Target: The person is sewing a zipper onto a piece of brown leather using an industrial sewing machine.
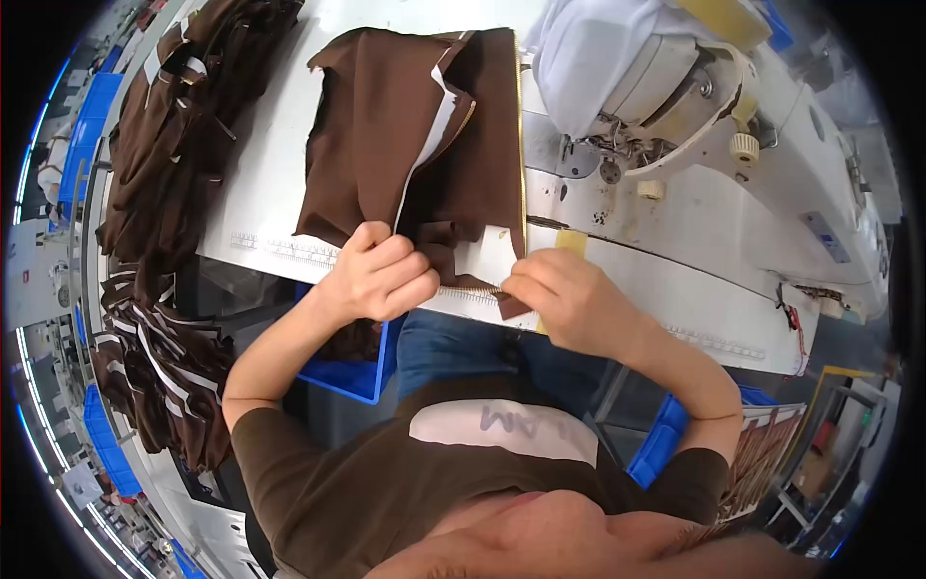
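A brown fabric piece (357,125) with a white strip (439,125) along one inner edge lies on the white sewing table, folded over itself. Its near edge is gathered between my hands. My left hand (386,275) is closed in a fist on the cloth at the lower left. With pinched fingers, my right hand (569,294) grips the near right corner, where a brown flap hangs just over the table's front edge. The exact fold under my fingers is hidden.
A sewing machine (694,116) stands right of the cloth, white fabric draped on it. Brown garment pieces (183,145) are heaped at the left, with more striped bundles (164,376) below. A blue bin (362,372) sits under the table edge (617,338), which has ruler markings.
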`<control>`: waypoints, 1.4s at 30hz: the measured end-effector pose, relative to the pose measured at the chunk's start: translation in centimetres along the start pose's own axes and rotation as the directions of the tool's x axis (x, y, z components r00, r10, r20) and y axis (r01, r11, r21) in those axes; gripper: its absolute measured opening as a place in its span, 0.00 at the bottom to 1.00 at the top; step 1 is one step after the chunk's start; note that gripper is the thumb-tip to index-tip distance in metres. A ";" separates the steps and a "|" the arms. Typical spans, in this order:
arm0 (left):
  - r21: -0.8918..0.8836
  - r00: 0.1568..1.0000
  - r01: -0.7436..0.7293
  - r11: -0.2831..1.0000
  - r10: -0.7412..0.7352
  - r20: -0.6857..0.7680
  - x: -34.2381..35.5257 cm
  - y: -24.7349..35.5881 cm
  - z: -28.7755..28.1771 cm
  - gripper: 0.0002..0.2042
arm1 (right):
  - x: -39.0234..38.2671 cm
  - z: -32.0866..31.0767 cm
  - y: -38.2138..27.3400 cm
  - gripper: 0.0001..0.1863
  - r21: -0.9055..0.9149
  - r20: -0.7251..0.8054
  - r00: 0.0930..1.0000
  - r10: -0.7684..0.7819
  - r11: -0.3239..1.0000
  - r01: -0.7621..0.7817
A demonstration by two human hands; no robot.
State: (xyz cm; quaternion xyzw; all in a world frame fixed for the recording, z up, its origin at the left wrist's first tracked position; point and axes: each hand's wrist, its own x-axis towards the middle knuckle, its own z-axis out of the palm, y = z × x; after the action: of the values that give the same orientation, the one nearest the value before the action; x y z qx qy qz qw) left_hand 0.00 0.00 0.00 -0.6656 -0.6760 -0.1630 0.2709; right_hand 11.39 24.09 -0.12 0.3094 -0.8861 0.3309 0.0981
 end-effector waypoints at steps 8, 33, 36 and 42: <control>-0.048 0.960 0.098 0.994 -0.107 -0.257 -2.1 1.6 0.8 0.10 | 0.0 0.5 -2.2 0.16 0.034 -0.037 0.999 0.003 0.999 -0.002; -0.618 0.627 0.485 0.619 0.246 0.739 12.5 3.9 1.6 0.19 | -6.4 0.1 -7.3 0.15 0.759 -0.293 0.663 0.689 0.589 -0.277; -0.660 0.724 0.457 0.596 0.182 0.665 14.1 4.4 1.7 0.18 | -6.9 -1.0 -7.2 0.15 0.718 -0.322 0.637 0.700 0.619 -0.318; -0.507 0.907 0.327 0.798 -0.114 0.405 13.3 5.8 -2.4 0.16 | -4.6 -3.6 -6.6 0.12 0.821 -0.277 0.672 0.687 0.532 -0.206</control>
State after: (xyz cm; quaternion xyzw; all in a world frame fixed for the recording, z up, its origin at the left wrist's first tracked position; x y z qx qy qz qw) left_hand 6.57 9.75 8.83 -0.6489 -0.7087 -0.2635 -0.0853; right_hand 19.00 24.74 4.33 -0.0464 -0.6505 0.7463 0.1334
